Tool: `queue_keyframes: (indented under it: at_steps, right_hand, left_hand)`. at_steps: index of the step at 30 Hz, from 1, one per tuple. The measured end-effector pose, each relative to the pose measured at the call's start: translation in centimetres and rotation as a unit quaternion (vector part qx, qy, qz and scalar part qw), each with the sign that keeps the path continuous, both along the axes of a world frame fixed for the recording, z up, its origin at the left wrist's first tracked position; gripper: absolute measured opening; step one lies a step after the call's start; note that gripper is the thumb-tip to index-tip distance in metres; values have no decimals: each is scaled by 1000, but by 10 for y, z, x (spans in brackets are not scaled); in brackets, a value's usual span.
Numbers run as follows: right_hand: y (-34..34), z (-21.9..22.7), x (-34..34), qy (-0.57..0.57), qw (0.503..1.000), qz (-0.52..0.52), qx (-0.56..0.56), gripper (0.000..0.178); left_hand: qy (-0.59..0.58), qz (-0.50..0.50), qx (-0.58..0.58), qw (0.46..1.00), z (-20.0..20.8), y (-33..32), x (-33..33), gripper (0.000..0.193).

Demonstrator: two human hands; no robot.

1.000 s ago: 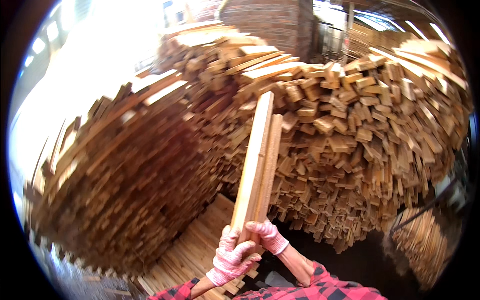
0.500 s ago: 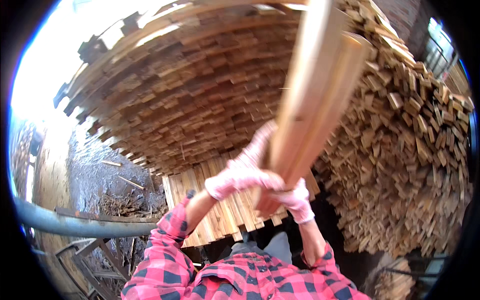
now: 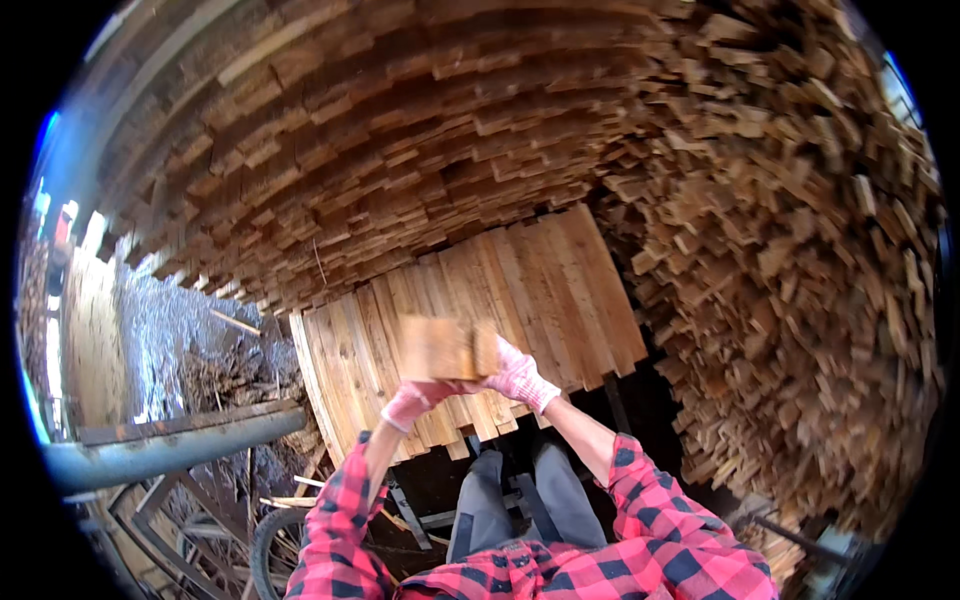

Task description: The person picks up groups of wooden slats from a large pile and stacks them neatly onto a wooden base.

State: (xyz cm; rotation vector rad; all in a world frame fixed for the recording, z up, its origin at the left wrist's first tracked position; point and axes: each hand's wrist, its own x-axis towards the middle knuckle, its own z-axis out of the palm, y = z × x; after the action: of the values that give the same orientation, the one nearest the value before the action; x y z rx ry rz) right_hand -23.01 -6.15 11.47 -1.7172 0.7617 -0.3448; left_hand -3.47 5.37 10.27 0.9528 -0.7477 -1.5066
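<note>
Both of my hands wear pink-and-white gloves and grip a small bundle of wooden boards (image 3: 435, 348). Its square-cut ends face me, blurred by motion. My left hand (image 3: 418, 400) closes on the bundle from below on its left. On the right side my right hand (image 3: 521, 376) wraps round it, fingers partly hidden behind the wood. Beneath the bundle spreads a layer of planks (image 3: 560, 290) laid side by side. I cannot tell whether the bundle touches that layer.
A tall stack of boards (image 3: 400, 130) rises beyond the planks, and another wood pile (image 3: 790, 330) stands at the right. At the left a blue-grey pipe (image 3: 190, 445) juts in above a metal frame (image 3: 180, 520). Wet, dirty ground (image 3: 165, 310) lies beyond it.
The held boards have come down and left from a raised, slanting position, and now point end-on toward me. My hands have moved left with them. The view has tilted, showing more of the planks.
</note>
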Motion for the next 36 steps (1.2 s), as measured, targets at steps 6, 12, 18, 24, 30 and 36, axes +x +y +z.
queue_keyframes:
  at_steps: [6, 12, 18, 24, 30, 36]
  right_hand:
    - [-12, -76, -13, 90, 992, 23, 88, 102]
    - [-57, -22, -36, 113, 988, 91, -54, 92]
    - [-98, 2, -107, 376, 894, 164, -181, 74]
    - [-79, -115, -148, 503, 789, 236, -262, 66]
    - [-19, -217, -129, 544, 717, 226, -373, 34]
    - [-25, -215, -126, 494, 772, 238, -322, 37]
  left_hand:
    - [111, 13, 39, 993, -84, -12, -21, 54]
    - [219, 21, 145, 965, -42, 0, 6, 72]
    - [-597, -67, 323, 731, 21, 64, 28, 82]
    - [-713, -223, 337, 574, -117, 152, 58, 79]
    - [-738, -211, 293, 570, -190, 159, 54, 80]
    - [-706, -242, 264, 611, -178, 158, 50, 70]
